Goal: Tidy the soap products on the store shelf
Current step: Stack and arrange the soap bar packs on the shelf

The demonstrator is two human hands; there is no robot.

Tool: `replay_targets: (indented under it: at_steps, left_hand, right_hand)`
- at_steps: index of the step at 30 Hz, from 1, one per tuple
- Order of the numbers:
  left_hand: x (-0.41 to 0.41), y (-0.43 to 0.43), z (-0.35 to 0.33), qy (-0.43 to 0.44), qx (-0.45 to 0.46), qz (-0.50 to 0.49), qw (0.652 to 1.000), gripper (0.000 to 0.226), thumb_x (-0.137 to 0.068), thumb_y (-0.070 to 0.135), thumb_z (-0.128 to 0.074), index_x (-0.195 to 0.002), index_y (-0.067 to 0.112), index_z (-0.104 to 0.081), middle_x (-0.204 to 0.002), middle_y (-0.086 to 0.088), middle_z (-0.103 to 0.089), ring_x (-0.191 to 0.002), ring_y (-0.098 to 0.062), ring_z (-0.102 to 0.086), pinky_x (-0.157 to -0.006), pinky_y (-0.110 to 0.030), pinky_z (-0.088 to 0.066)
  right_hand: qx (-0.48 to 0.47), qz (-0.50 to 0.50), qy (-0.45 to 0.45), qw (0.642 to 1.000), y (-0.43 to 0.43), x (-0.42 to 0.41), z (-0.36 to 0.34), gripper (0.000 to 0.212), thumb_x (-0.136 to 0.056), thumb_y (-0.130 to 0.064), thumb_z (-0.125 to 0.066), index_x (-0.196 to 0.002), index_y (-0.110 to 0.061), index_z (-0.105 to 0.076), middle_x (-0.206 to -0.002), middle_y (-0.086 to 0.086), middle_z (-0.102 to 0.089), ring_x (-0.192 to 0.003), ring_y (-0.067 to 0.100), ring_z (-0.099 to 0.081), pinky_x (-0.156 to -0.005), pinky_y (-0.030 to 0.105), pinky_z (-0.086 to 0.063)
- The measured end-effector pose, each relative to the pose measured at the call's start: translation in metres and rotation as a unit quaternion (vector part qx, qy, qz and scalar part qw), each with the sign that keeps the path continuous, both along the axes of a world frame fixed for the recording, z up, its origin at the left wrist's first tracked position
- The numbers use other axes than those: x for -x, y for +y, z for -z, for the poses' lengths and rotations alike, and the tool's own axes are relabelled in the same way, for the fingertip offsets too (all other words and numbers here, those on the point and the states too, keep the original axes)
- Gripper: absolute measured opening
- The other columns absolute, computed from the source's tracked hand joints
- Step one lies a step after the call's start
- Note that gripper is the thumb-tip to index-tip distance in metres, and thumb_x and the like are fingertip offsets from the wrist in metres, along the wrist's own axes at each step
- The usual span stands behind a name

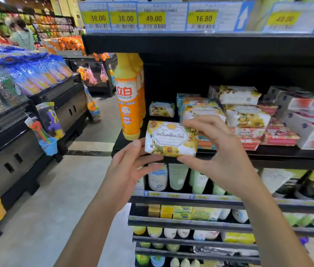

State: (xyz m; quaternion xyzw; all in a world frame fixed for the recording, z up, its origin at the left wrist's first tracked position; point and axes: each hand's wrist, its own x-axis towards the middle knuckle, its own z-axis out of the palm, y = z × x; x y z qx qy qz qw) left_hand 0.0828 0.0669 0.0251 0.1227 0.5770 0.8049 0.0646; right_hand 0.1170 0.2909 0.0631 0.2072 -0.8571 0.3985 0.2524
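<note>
A person stands at a store shelf (287, 157) and holds one wrapped soap (171, 138) in the air just in front of it, at the shelf's left end. The soap is a small rectangular bar in white paper printed with yellow flowers, label facing the camera. The right hand (221, 151) pinches its right end, fingers curled over the top edge and thumb under the bottom edge. The left hand (131, 168) supports it with nearly straight fingers beneath the lower left corner and the thumb beside the left end, more a cradle than a clamp. Behind the soap, on the shelf, a stack (204, 110) of like bars leans unevenly, and another uneven stack (246, 116) lies to its right. A single bar (162, 109) sits alone further back. An orange bottle (129, 105) stands upright to the left, and red packs (279, 135) lie to the right. The bar is probably light and firm, easy to carry in one hand. Its paper wrap looks smooth and could slide under the fingers or crease if squeezed hard at a corner. The short ends or the long flat edges seem the best holds, leaving the bottom face free to set down flat.
</note>
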Motion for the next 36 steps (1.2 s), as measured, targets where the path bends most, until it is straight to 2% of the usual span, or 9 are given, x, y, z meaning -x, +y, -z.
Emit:
replay_targets:
  at_steps: [2,6,9,12,14,17,22,29,36]
  left_hand:
    - [-0.010,0.004,-0.003,-0.008,-0.013,0.024,1.000,0.047,-0.099,0.043,-0.051,-0.132,0.011,-0.063,-0.127,-0.013,-0.071,-0.120,-0.031,-0.067,-0.095,-0.044,-0.059]
    - [-0.018,0.007,0.000,-0.001,0.010,0.018,1.000,0.048,-0.089,0.031,-0.060,-0.130,0.006,-0.062,-0.122,-0.009,-0.075,-0.116,-0.026,-0.070,-0.093,-0.038,-0.060]
    - [-0.021,0.007,0.006,-0.015,0.007,0.010,1.000,0.045,-0.089,0.026,-0.063,-0.130,0.006,-0.063,-0.121,-0.009,-0.075,-0.115,-0.026,-0.071,-0.094,-0.039,-0.059]
    - [-0.024,0.010,0.012,-0.028,0.014,0.004,1.000,0.043,-0.091,0.024,-0.062,-0.130,0.006,-0.063,-0.121,-0.011,-0.075,-0.115,-0.027,-0.071,-0.095,-0.040,-0.059]
    - [-0.026,0.013,0.016,-0.029,0.031,0.003,0.999,0.046,-0.089,0.026,-0.064,-0.131,0.006,-0.063,-0.121,-0.010,-0.075,-0.115,-0.027,-0.071,-0.096,-0.041,-0.059]
    - [-0.029,0.017,0.020,-0.029,0.049,0.003,0.998,0.051,-0.085,0.029,-0.067,-0.131,0.007,-0.063,-0.120,-0.009,-0.075,-0.114,-0.027,-0.071,-0.095,-0.040,-0.059]
    - [-0.031,0.025,0.024,-0.040,0.064,0.006,0.997,0.052,-0.083,0.029,-0.069,-0.131,0.011,-0.063,-0.119,-0.007,-0.076,-0.112,-0.026,-0.072,-0.097,-0.044,-0.056]
    - [-0.032,0.029,0.027,-0.061,0.070,0.007,0.996,0.051,-0.081,0.025,-0.069,-0.131,0.013,-0.063,-0.118,-0.007,-0.076,-0.113,-0.024,-0.071,-0.105,-0.049,-0.051]
    - [-0.033,0.030,0.026,-0.062,0.088,0.013,0.994,0.058,-0.077,0.039,-0.071,-0.129,0.013,-0.065,-0.119,-0.004,-0.076,-0.117,-0.020,-0.069,-0.103,-0.043,-0.052]
  right_hand:
    - [0.028,-0.024,-0.017,0.999,-0.003,-0.007,0.012,0.067,-0.079,-0.016,-0.088,-0.139,-0.027,-0.060,-0.134,-0.012,-0.051,-0.135,0.014,-0.048,-0.115,0.031,-0.040]
    - [0.062,-0.040,-0.044,0.996,-0.011,-0.015,0.029,0.068,-0.079,-0.012,-0.087,-0.140,-0.028,-0.059,-0.136,-0.015,-0.051,-0.138,0.018,-0.047,-0.114,0.031,-0.041]
    - [0.131,-0.050,-0.101,0.985,-0.015,-0.022,0.037,0.072,-0.082,-0.012,-0.085,-0.143,-0.031,-0.054,-0.142,-0.016,-0.052,-0.140,0.011,-0.046,-0.112,0.025,-0.042]
    - [0.258,-0.048,-0.191,0.946,-0.019,-0.028,0.046,0.073,-0.082,-0.025,-0.085,-0.146,-0.031,-0.051,-0.139,-0.013,-0.060,-0.128,0.008,-0.058,-0.102,0.028,-0.051]
    - [0.331,-0.031,-0.229,0.915,-0.022,-0.030,0.050,0.061,-0.082,-0.036,-0.082,-0.138,-0.029,-0.060,-0.129,-0.009,-0.069,-0.116,0.009,-0.067,-0.095,0.032,-0.053]
    - [0.385,-0.014,-0.237,0.892,-0.027,-0.031,0.056,0.047,-0.078,-0.039,-0.075,-0.123,-0.026,-0.069,-0.112,-0.007,-0.076,-0.103,0.011,-0.072,-0.087,0.029,-0.055]
    - [0.418,-0.006,-0.239,0.877,-0.022,-0.031,0.064,0.039,-0.077,-0.034,-0.077,-0.114,-0.024,-0.073,-0.108,-0.002,-0.078,-0.102,0.018,-0.072,-0.083,0.025,-0.055]
    - [0.449,-0.030,-0.218,0.866,-0.017,-0.035,0.073,0.034,-0.075,-0.021,-0.077,-0.107,-0.029,-0.072,-0.105,-0.010,-0.078,-0.097,0.007,-0.073,-0.079,0.016,-0.055]
    - [0.433,-0.041,-0.185,0.881,-0.009,-0.036,0.082,0.053,-0.076,-0.012,-0.079,-0.127,-0.016,-0.064,-0.124,0.004,-0.072,-0.119,0.023,-0.066,-0.090,0.032,-0.057]
